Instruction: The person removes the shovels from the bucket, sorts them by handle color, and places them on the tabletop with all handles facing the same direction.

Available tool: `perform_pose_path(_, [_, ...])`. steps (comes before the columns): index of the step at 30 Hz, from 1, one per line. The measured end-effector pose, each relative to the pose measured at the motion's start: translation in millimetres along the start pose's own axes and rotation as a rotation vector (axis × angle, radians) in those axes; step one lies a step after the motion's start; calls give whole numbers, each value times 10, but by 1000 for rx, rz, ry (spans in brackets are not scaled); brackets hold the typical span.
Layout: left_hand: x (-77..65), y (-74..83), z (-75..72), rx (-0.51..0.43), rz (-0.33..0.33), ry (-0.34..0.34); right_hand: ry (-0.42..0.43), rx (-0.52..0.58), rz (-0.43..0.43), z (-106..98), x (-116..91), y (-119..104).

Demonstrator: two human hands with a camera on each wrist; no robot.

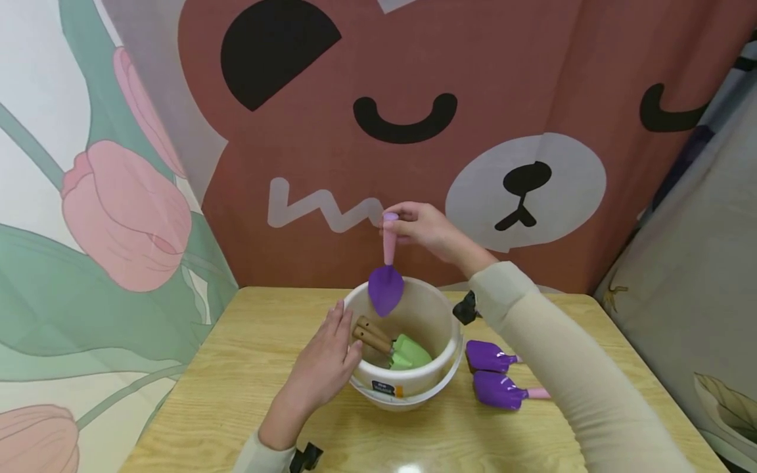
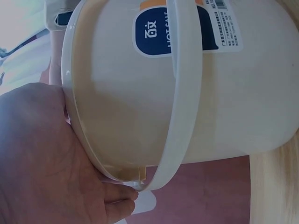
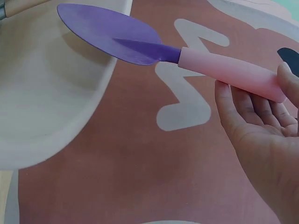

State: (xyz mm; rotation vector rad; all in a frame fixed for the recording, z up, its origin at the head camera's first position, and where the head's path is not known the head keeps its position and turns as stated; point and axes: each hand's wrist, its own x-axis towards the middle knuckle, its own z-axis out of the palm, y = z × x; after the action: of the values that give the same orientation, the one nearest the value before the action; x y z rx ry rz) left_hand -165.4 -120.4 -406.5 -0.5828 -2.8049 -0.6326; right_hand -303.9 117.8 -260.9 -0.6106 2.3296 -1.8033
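My right hand pinches the pink handle of a small purple hand trowel near its top end. The trowel hangs blade down over the far rim of a white bucket. In the right wrist view the thumb and fingers lie around the end of the handle. With its fingers straight, my left hand rests on the bucket's left rim. In the bucket lie garden tools with light green heads and wooden handles.
Two purple shovels with pink handles lie on the wooden table right of the bucket, partly under my right sleeve. The bucket's white carrying handle hangs down its front. A printed curtain stands behind the table.
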Motion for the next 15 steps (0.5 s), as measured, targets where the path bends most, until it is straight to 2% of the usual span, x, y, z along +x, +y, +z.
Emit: perform_pose_path(15, [18, -27, 3, -10, -7, -6, 61, 68, -47, -96, -112, -120])
